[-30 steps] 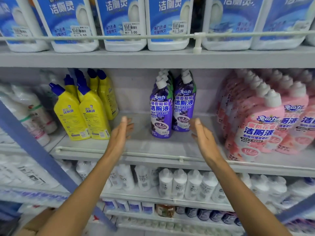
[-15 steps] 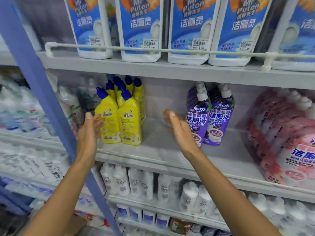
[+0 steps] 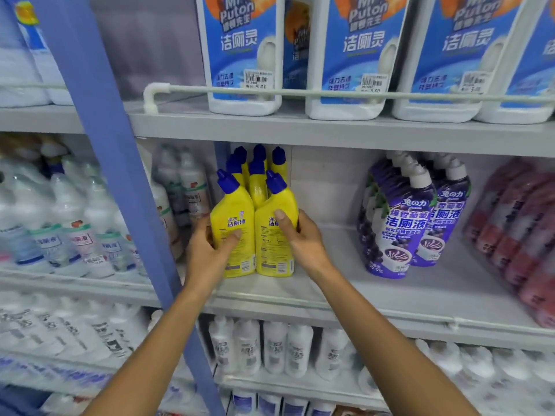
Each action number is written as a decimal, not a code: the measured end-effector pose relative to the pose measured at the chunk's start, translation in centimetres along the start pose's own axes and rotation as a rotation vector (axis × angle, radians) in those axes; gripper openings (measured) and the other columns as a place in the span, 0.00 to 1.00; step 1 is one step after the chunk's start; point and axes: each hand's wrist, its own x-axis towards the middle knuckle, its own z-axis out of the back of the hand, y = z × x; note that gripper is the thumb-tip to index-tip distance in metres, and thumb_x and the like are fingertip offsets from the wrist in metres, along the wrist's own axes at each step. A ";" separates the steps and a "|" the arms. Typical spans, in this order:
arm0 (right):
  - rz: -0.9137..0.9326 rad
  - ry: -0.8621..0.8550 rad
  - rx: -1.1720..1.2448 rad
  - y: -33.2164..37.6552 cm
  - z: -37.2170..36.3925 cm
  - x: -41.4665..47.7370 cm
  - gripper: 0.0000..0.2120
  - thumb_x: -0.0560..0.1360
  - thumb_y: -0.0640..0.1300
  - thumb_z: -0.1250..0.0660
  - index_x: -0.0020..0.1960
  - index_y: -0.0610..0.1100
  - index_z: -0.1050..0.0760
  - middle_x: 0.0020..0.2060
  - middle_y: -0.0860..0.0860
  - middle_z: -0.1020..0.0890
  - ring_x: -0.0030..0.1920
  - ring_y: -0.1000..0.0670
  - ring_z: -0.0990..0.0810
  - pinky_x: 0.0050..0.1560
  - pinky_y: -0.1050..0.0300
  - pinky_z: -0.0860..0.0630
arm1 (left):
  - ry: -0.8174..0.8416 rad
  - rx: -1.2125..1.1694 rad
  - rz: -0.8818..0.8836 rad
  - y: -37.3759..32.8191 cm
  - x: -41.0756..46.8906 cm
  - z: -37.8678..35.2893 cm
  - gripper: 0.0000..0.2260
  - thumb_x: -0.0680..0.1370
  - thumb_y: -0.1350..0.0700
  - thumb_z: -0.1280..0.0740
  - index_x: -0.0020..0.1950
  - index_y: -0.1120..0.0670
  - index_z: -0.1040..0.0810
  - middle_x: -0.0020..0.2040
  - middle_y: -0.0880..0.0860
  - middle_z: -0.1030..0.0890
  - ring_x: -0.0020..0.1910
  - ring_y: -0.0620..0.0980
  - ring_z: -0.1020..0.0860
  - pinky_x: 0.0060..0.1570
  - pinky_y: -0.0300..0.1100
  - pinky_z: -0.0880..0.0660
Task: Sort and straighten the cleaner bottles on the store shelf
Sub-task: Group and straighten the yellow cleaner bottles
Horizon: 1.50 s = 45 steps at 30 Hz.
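Several yellow cleaner bottles with blue caps stand in two rows at the left end of the middle shelf (image 3: 345,298). My left hand (image 3: 207,250) grips the front left yellow bottle (image 3: 232,217) from its left side, thumb across the label. My right hand (image 3: 303,238) grips the front right yellow bottle (image 3: 274,256) from its right side, thumb on the label. Both front bottles stand upright, pressed side by side. The rear yellow bottles (image 3: 258,163) are mostly hidden behind them.
A blue upright post (image 3: 114,181) runs just left of my left hand. Purple bottles (image 3: 402,223) and pink bottles (image 3: 522,235) stand further right on the same shelf, with bare shelf between. White and blue jugs (image 3: 348,55) sit above behind a rail; white bottles (image 3: 270,349) stand below.
Both hands moved left from open air in front of the shelf and closed on the two front yellow bottles. The view swung left and nearer.
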 end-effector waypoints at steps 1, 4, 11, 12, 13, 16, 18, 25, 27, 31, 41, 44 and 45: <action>0.001 -0.009 -0.001 -0.2 0.1 -0.1 0.17 0.80 0.58 0.32 0.60 0.45 0.22 0.52 0.52 0.14 0.52 0.54 0.15 0.50 0.59 0.19 | 0.005 0.002 0.003 0.2 0.1 0.0 0.20 0.74 0.52 0.21 0.64 0.48 0.22 0.55 0.47 0.14 0.53 0.46 0.15 0.56 0.54 0.18; 0.030 -0.045 -0.009 -0.3 0.6 -0.4 0.13 0.80 0.54 0.30 0.56 0.45 0.21 0.48 0.52 0.13 0.48 0.58 0.15 0.45 0.64 0.20 | 0.014 -0.003 0.025 -0.1 -0.3 -0.2 0.16 0.73 0.52 0.20 0.57 0.46 0.20 0.52 0.47 0.13 0.49 0.45 0.14 0.55 0.54 0.17; 0.134 -0.279 -0.288 -0.8 4.4 -1.8 0.18 0.76 0.60 0.28 0.47 0.45 0.23 0.35 0.52 0.19 0.35 0.56 0.23 0.36 0.63 0.27 | -0.017 0.118 0.029 -1.4 -2.5 -4.6 0.22 0.68 0.38 0.25 0.56 0.46 0.25 0.46 0.45 0.17 0.47 0.51 0.17 0.49 0.50 0.21; 0.140 -0.343 -0.304 -0.9 5.0 -1.9 0.21 0.75 0.63 0.28 0.45 0.44 0.24 0.34 0.51 0.21 0.33 0.54 0.25 0.35 0.61 0.27 | -0.019 0.111 0.037 -1.7 -2.8 -5.5 0.23 0.69 0.39 0.25 0.57 0.48 0.26 0.45 0.47 0.17 0.45 0.50 0.18 0.47 0.48 0.22; 0.148 -0.403 -0.309 -0.9 5.4 -2.0 0.25 0.74 0.65 0.28 0.45 0.43 0.24 0.33 0.48 0.22 0.33 0.52 0.25 0.36 0.58 0.27 | -0.020 0.103 0.047 -1.9 -2.9 -6.4 0.22 0.71 0.41 0.24 0.57 0.50 0.27 0.44 0.47 0.19 0.42 0.47 0.20 0.44 0.44 0.24; 0.136 -0.484 -0.334 -0.8 6.3 -2.4 0.25 0.75 0.65 0.29 0.48 0.42 0.24 0.35 0.44 0.20 0.37 0.48 0.22 0.41 0.49 0.23 | 0.021 0.054 0.064 -2.0 -3.1 -9.0 0.19 0.74 0.48 0.23 0.56 0.52 0.29 0.41 0.43 0.23 0.36 0.37 0.25 0.32 0.28 0.32; 0.093 -0.405 -0.355 -0.9 6.7 -3.2 0.20 0.78 0.60 0.30 0.62 0.48 0.23 0.42 0.49 0.16 0.42 0.53 0.19 0.47 0.53 0.21 | 0.057 0.010 0.026 -1.9 -2.9 -10.4 0.19 0.75 0.49 0.23 0.58 0.53 0.28 0.43 0.43 0.21 0.39 0.37 0.23 0.33 0.26 0.31; 0.175 -0.092 -0.353 -2.4 8.9 -3.3 0.32 0.77 0.48 0.27 0.77 0.62 0.36 0.64 0.59 0.19 0.62 0.58 0.18 0.64 0.49 0.20 | 0.173 -0.134 -0.016 -2.0 -1.8 -13.0 0.34 0.67 0.24 0.31 0.64 0.45 0.28 0.56 0.43 0.20 0.56 0.38 0.21 0.54 0.37 0.26; 0.093 -0.022 -0.255 -2.9 9.4 -2.3 0.42 0.75 0.53 0.24 0.82 0.56 0.43 0.71 0.56 0.23 0.68 0.56 0.22 0.68 0.47 0.22 | 0.275 -0.178 -0.002 -2.3 -1.7 -12.9 0.32 0.70 0.24 0.37 0.67 0.41 0.31 0.59 0.37 0.23 0.57 0.29 0.25 0.55 0.30 0.31; 0.000 0.006 -0.161 -3.7 9.1 0.0 0.51 0.70 0.56 0.19 0.83 0.52 0.46 0.73 0.52 0.26 0.70 0.54 0.24 0.69 0.48 0.22 | 0.371 -0.230 0.036 -2.0 -0.5 -13.0 0.31 0.69 0.26 0.35 0.66 0.42 0.27 0.58 0.39 0.19 0.57 0.33 0.21 0.56 0.35 0.27; -0.007 -0.211 -0.272 -4.4 9.7 3.3 0.36 0.65 0.50 0.14 0.63 0.54 0.34 0.56 0.52 0.20 0.54 0.61 0.18 0.56 0.58 0.19 | 0.117 -0.175 0.014 -1.9 3.2 -15.9 0.31 0.65 0.42 0.17 0.62 0.48 0.26 0.54 0.42 0.17 0.49 0.35 0.18 0.46 0.30 0.25; -0.061 -0.082 -0.250 -5.3 11.1 2.9 0.41 0.69 0.44 0.17 0.74 0.48 0.39 0.62 0.53 0.20 0.58 0.63 0.19 0.57 0.64 0.22 | 0.176 -0.210 0.007 -1.1 3.4 -15.8 0.33 0.66 0.37 0.20 0.66 0.47 0.27 0.57 0.41 0.17 0.54 0.35 0.19 0.54 0.36 0.24; -0.069 -0.104 -0.277 -5.6 11.4 2.8 0.42 0.68 0.46 0.17 0.74 0.47 0.37 0.63 0.52 0.20 0.59 0.58 0.19 0.60 0.59 0.22 | 0.204 -0.220 0.010 -0.8 3.4 -15.6 0.34 0.66 0.35 0.22 0.67 0.46 0.27 0.58 0.40 0.17 0.56 0.36 0.19 0.56 0.37 0.24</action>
